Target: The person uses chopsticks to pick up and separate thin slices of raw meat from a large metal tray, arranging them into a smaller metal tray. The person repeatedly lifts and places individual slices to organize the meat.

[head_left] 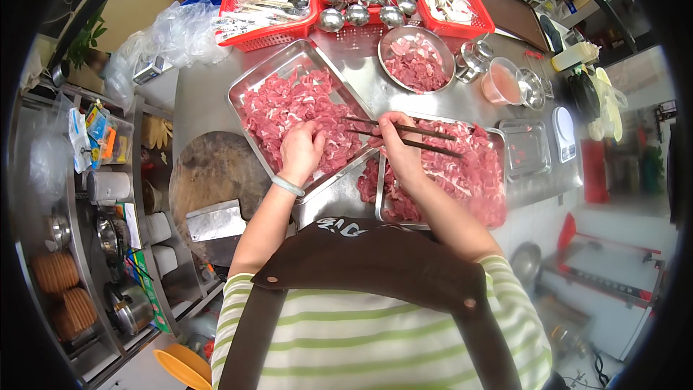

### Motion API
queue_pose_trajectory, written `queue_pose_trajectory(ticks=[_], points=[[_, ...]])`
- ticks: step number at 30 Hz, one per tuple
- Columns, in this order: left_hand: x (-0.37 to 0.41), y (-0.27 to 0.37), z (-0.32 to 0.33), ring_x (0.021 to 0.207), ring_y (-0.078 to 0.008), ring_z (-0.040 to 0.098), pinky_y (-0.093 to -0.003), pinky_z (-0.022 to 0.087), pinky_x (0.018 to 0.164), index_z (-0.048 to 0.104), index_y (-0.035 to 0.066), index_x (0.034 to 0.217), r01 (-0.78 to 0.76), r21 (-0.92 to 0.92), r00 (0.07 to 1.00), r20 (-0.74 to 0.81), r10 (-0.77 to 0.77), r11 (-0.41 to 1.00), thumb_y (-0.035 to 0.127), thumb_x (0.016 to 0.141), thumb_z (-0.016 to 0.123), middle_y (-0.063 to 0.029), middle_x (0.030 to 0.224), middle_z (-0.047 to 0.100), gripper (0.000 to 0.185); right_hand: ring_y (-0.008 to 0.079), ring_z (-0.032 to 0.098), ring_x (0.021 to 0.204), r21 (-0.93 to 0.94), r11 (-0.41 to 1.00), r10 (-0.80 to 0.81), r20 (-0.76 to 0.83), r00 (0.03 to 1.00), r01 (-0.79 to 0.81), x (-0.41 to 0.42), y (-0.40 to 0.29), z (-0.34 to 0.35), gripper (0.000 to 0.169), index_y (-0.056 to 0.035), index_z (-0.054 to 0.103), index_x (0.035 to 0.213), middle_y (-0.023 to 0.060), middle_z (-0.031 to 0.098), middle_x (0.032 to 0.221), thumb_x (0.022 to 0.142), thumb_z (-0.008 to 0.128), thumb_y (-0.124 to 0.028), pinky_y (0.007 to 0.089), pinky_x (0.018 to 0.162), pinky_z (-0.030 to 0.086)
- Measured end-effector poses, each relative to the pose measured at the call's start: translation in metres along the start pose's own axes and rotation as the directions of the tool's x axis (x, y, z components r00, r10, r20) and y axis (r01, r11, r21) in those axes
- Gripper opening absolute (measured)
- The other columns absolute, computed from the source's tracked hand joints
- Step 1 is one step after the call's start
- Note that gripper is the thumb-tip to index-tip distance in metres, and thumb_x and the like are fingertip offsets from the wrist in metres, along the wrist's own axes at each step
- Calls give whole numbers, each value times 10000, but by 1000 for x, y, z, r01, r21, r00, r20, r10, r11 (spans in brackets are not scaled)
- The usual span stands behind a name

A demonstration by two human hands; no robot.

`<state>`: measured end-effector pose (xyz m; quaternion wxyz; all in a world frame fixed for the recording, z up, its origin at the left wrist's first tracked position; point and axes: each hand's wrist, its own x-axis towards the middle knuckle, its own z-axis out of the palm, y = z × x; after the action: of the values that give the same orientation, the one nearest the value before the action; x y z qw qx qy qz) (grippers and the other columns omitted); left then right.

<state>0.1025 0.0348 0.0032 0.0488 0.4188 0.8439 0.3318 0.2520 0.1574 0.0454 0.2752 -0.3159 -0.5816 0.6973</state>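
Observation:
My left hand (pixel 301 149) rests on thin slices of raw red meat (pixel 292 100) in a tilted stainless steel tray (pixel 304 57). Its fingers are curled down, and whether they grip a slice is hidden. A pair of dark chopsticks (pixel 436 134) is in my right hand (pixel 400 151), their tips pointing left over the meat near my left fingers. Beneath my right forearm lies a second steel tray (pixel 504 165), filled with more sliced meat (pixel 465 179). Some meat (pixel 368 181) sits on the steel table between the two trays.
A cleaver (pixel 216 220) lies on a round chopping block (pixel 208 173) at left. Behind the trays stand a round metal dish (pixel 453 67) of meat, a plastic tub (pixel 495 84) of pinkish liquid and red baskets (pixel 260 40) of utensils. At right are a clear tray (pixel 525 146) and a scale (pixel 564 132).

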Motion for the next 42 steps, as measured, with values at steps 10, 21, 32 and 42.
queue_pose_trajectory(ticks=[10,21,32,42], points=[[3,-23,1,506,-49,449,-219,364,454,618,21,838,541,-607,841,386,-379,582,156,838,526,20,590,529,163,155,594,649,250,965,48,124,991,-78,-4,12,26,155,11,524,927,84,529,851,873,483,-128,245,556,495],[9,-29,-29,522,-20,418,-166,330,468,552,82,760,343,-797,877,82,-473,498,152,874,493,59,624,501,147,112,509,629,-421,871,-306,-59,950,254,12,30,13,158,-1,576,779,47,570,665,842,545,-143,248,582,413],[6,-38,-33,892,-219,531,-313,414,808,544,43,1026,63,-290,977,-178,-119,955,116,753,611,-104,1002,539,291,102,539,533,-416,836,-384,23,923,358,14,31,7,163,22,576,792,50,539,701,849,538,-126,218,478,436],[5,-21,-15,835,-245,512,-364,389,732,628,87,882,-89,182,995,-23,95,979,124,699,612,-59,855,572,187,260,536,645,-412,788,-439,144,887,457,13,22,26,148,2,572,777,127,543,714,814,551,-140,339,583,422]])
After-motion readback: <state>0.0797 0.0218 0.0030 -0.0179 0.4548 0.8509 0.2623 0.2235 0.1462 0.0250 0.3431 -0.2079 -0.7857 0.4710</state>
